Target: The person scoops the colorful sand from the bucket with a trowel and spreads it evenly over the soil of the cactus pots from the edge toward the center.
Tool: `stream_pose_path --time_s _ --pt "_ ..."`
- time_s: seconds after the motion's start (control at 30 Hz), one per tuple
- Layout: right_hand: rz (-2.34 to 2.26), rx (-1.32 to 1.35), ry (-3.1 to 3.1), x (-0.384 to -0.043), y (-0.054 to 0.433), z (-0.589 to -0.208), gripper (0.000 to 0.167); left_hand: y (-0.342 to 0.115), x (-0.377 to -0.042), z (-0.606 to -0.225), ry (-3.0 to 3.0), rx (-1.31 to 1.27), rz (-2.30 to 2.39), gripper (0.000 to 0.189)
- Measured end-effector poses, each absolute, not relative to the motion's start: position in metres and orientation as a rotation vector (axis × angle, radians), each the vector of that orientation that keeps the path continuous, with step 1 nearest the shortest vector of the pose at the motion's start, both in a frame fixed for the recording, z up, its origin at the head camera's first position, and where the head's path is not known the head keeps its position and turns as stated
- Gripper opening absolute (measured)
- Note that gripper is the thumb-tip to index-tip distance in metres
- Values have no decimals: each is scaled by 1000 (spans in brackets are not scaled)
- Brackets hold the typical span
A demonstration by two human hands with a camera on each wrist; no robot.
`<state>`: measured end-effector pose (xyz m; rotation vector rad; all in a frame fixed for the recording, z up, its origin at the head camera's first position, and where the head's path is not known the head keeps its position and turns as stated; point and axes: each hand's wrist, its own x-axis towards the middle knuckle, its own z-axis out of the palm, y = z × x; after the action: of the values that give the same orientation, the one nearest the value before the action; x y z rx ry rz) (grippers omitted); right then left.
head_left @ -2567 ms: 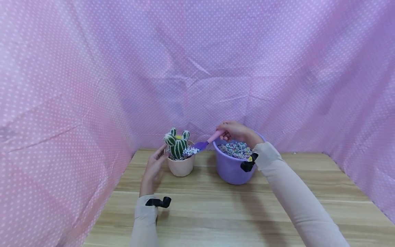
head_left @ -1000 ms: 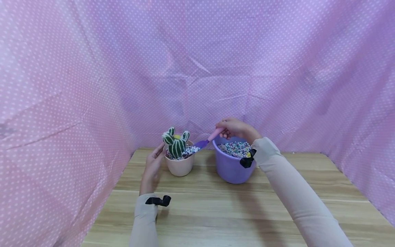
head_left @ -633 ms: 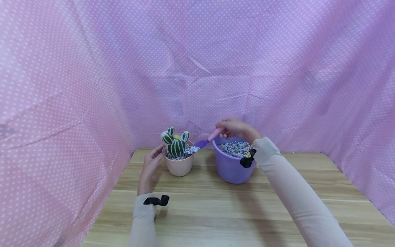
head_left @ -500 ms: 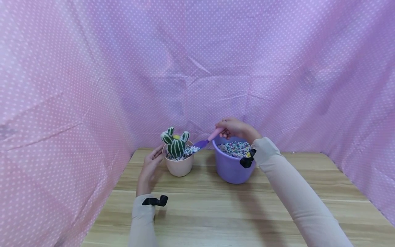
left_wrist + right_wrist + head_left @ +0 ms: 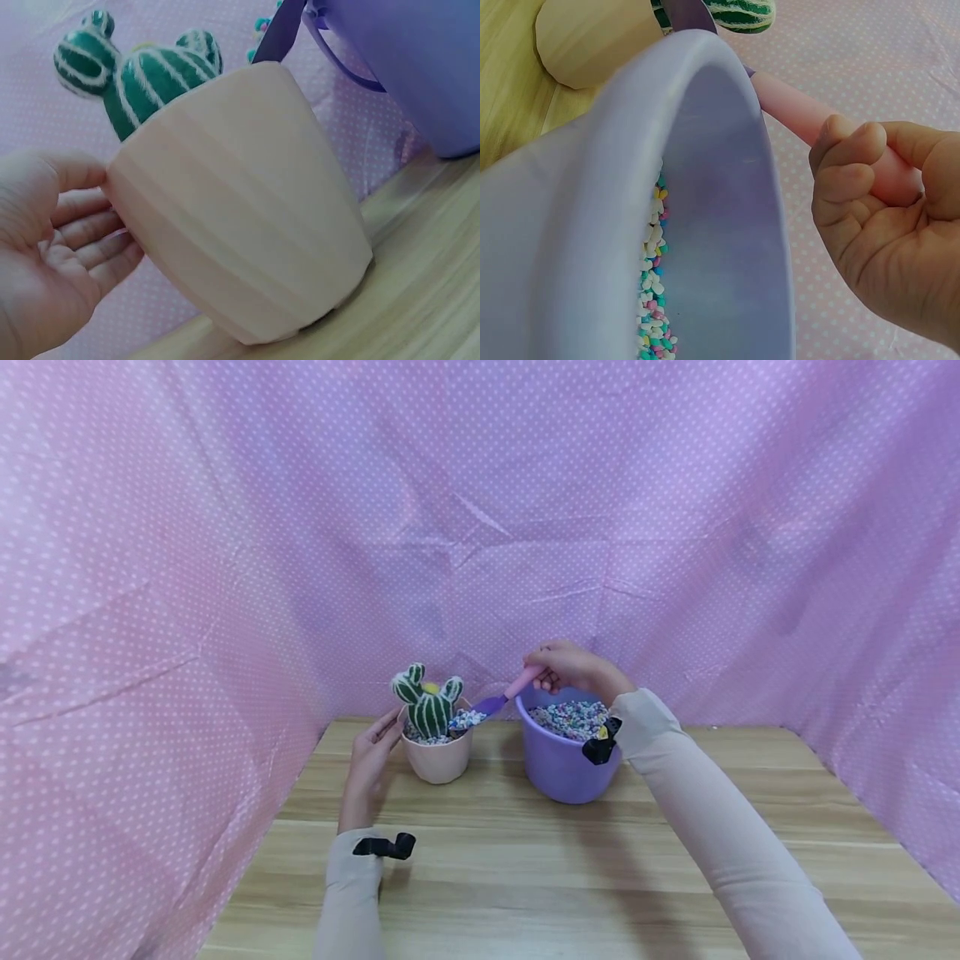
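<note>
My right hand [image 5: 570,668] grips the pink handle of a toy shovel [image 5: 523,680]. Colourful pebbles [image 5: 467,719] lie on its purple blade, held over the right rim of a pale pink flowerpot [image 5: 438,763]. A green, white-striped cactus [image 5: 431,715] stands in the pot among more pebbles. In the left wrist view, the thumb and fingers of my left hand [image 5: 56,247] touch the pot's left side without wrapping round it. A purple bucket [image 5: 566,772] of pebbles stands below my right hand; in the right wrist view its rim hides part of the shovel.
Pot and bucket stand a short gap apart on a wooden table [image 5: 480,877], near its back edge. A pink dotted cloth [image 5: 480,527] hangs close behind and along both sides. The bucket's handle [image 5: 341,60] hangs on the side facing the pot.
The cactus shifted slightly left earlier. My left hand slid a little left along the pot, then back right. The shovel stays at the pot's right rim with pebbles still on it.
</note>
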<state>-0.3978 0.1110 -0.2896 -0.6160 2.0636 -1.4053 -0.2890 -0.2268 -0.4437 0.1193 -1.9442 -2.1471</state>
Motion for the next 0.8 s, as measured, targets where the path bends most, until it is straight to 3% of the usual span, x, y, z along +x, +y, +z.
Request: stream_pose_path --time_s 0.37,0.6,0.8 --pt "-1392 -645 2046 -398 108 -289 44 -231 -285 -447 -2118 32 -2002 51" --pt "-1396 -647 2066 -397 109 -287 40 -227 -288 -446 -1943 166 -2084 49" --pt "-1404 -655 2061 -396 112 -288 33 -224 -278 -426 -2156 242 -1930 56"
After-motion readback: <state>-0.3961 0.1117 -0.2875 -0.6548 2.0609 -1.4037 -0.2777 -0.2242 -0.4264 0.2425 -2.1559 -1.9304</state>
